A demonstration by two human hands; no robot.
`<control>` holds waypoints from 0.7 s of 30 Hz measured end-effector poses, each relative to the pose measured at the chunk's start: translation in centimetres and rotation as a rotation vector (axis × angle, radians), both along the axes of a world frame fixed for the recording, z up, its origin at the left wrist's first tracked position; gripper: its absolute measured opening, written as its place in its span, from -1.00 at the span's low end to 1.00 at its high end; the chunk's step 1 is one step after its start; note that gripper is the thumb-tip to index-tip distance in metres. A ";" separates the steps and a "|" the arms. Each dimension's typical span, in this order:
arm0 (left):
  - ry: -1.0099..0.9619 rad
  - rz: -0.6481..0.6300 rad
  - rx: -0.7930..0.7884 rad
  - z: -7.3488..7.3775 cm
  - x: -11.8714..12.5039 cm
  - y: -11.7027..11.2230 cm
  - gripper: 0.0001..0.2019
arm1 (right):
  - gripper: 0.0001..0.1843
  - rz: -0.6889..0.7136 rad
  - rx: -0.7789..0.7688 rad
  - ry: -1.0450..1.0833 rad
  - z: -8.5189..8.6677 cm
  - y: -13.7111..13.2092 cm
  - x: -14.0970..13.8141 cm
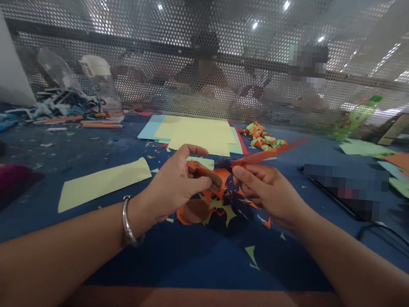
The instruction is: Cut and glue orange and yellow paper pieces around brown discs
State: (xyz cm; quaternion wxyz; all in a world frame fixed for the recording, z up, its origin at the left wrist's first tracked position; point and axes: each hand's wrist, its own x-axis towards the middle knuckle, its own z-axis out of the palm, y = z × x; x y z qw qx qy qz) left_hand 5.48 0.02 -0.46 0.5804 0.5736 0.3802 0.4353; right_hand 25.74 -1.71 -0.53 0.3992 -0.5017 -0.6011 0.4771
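My left hand (176, 182), with a silver bangle at the wrist, is closed in a pinch on a small folded piece of orange paper (206, 173) over the blue table. My right hand (269, 190) is closed on one end of a long, narrow orange paper strip (269, 153) that sticks out to the upper right. Both hands meet at the middle of the table. Under them lies a pile of orange and yellow paper offcuts (221, 210).
A yellow paper strip (103, 183) lies left of my hands. Stacked yellow, blue and red sheets (199, 134) sit behind. Crumpled scraps (263, 135), a green bottle (354, 116), plastic bottles (101, 84) and clutter line the perforated screen; people sit beyond. A black cable (390, 234) runs right.
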 end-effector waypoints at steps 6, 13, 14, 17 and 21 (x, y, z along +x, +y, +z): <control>-0.053 -0.011 0.035 0.0 0.0 0.0 -0.52 | -0.49 -0.105 -0.028 0.124 -0.4 1.7 0.9; -0.050 0.001 0.070 -0.2 0.1 0.0 -0.47 | -0.53 -0.036 0.024 0.050 -0.4 1.3 0.3; -0.047 0.013 0.081 -0.2 0.1 0.0 -0.45 | -0.55 -0.012 0.052 0.010 -0.4 1.1 0.0; -0.035 0.033 0.144 -0.2 0.3 -0.2 -0.39 | -0.60 0.050 0.101 -0.084 -0.3 0.7 -0.6; -0.081 -0.001 0.178 -0.3 0.6 -0.4 -0.36 | -0.68 0.078 0.127 -0.084 -0.3 0.4 -1.1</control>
